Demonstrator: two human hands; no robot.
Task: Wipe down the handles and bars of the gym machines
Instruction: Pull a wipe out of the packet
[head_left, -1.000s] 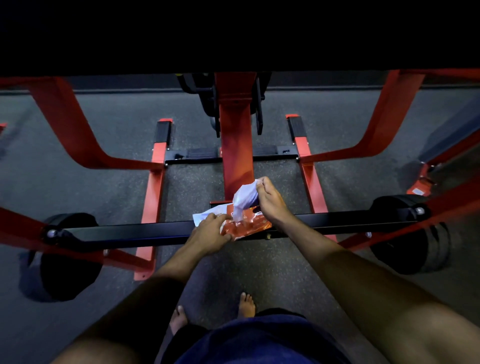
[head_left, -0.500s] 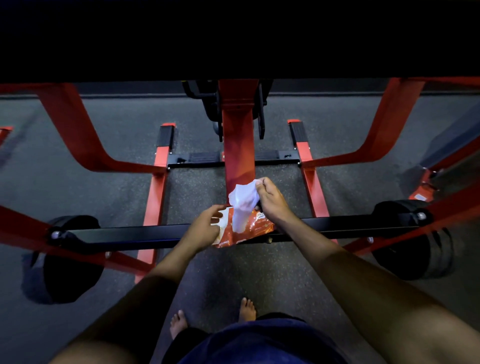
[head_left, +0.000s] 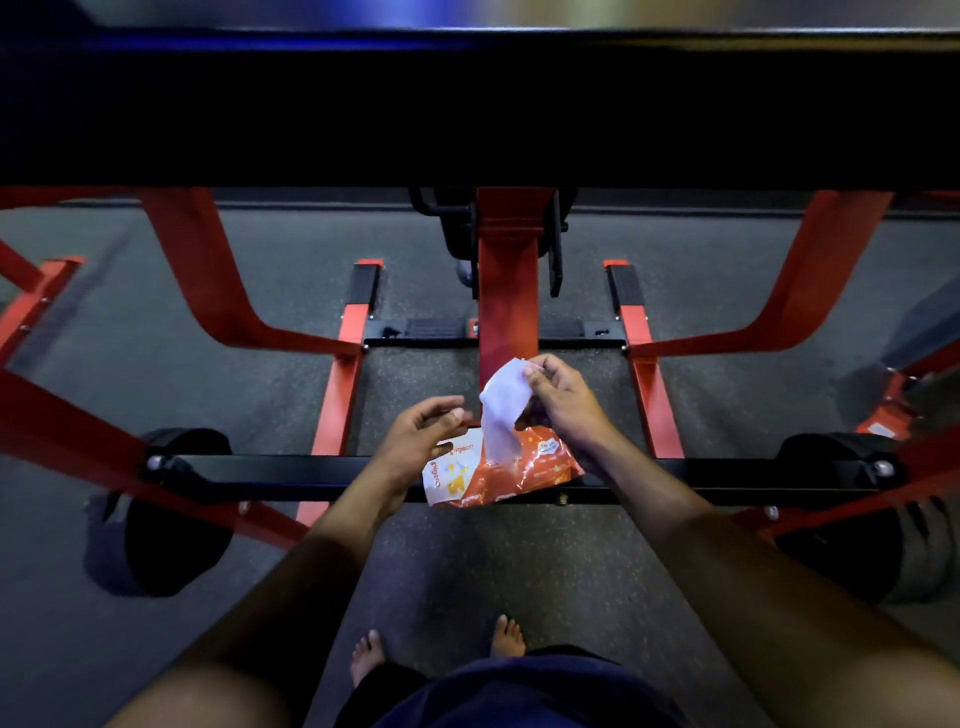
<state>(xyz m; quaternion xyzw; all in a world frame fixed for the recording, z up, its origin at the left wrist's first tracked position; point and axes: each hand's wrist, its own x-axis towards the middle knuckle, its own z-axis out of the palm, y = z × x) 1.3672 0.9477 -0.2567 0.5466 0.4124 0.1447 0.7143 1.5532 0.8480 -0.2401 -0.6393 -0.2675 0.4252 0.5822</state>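
On the black steel crossbar (head_left: 291, 475), a limp white wipe (head_left: 500, 410) is pinched at its top corner by the right hand (head_left: 563, 402) above the orange plastic pack (head_left: 498, 475); the left hand (head_left: 423, 436) is spread.

White wipe (head_left: 500, 410): crumpled, half drawn up from orange wipes pack (head_left: 501, 470). Pack lies flat across black crossbar (head_left: 291, 475), label up.

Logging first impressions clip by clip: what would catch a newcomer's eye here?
The white wipe at centre, pinched by the right hand and rising from an orange wipes pack that lies on the black bar. The left hand hovers open beside it. Red machine frame spreads behind.
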